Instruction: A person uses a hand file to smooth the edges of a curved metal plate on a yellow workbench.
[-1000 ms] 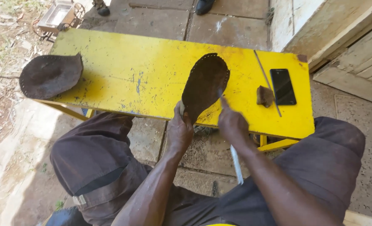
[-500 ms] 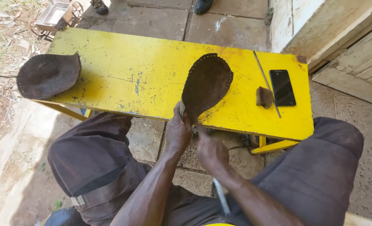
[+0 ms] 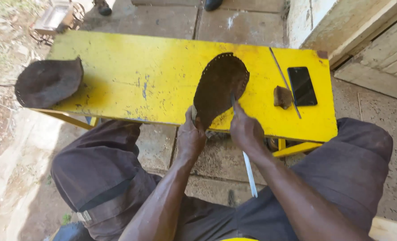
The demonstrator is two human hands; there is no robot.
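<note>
My left hand [image 3: 190, 139] grips the near end of the dark leather sole piece [image 3: 220, 87], fingers closed around its lower edge where it hangs just past the near edge of the yellow bench [image 3: 131, 71]. The piece is oval, with stitch holes running round its rim. It lies tilted, the far end resting on the bench top right of centre, the near end lifted in my grip.

My right hand [image 3: 247, 131] sits just beside the left, at the right edge of the sole piece. Fingers pinched together on a thin dark tool [image 3: 232, 101], its tip against the leather near the rim. A pale strip [image 3: 249, 174] runs down from under this hand toward my lap; what it joins to, I cannot tell.

Second dark leather piece [image 3: 49, 82], rounded, sits at the left end of the bench, overhanging the near left corner.

Toward the right end: a black phone [image 3: 302, 85] lying flat, screen up. Just left of it a small brown lump [image 3: 282, 97], touching or nearly touching a long thin rod [image 3: 285, 82] that lies diagonally from the far edge toward the near right.

Bench top is scuffed, with blue marks near the middle. It stands on paving slabs [image 3: 171, 20]. Both knees in dark trousers [image 3: 100, 165] flank the near edge, left knee under the bench's left half, right knee beyond the near right corner.
</note>
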